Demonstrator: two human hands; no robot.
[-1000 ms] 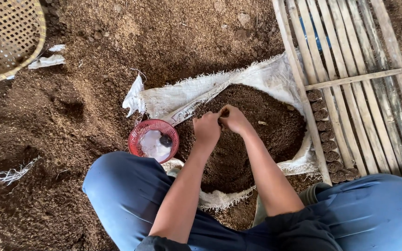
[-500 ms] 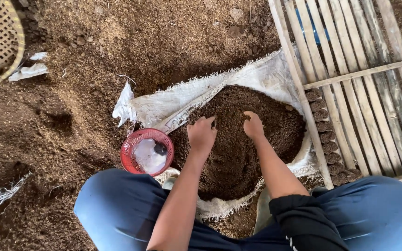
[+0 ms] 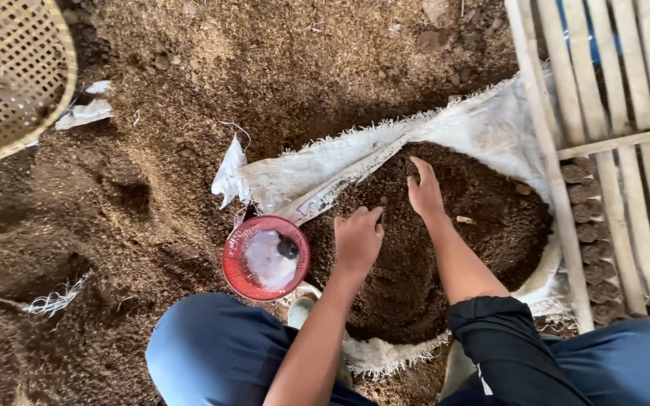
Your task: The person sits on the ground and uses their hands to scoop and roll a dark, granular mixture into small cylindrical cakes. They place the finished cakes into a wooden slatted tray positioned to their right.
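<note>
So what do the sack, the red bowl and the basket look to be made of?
Sack: woven plastic, seemingly; white, matte, frayed threads along its edges.
Red bowl: likely plastic; even colour, slight sheen.
Basket: woven cane or bamboo strips, tan, open lattice.

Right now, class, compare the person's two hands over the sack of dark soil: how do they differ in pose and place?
The left hand is curled, fingers bent down into the soil, near the red bowl. The right hand is flatter, fingers stretched forward, lying farther up the heap, away from the bowl. The left forearm is bare; the right arm shows a dark rolled sleeve. Both hands are bare and touch the soil inside the white sack.
</note>
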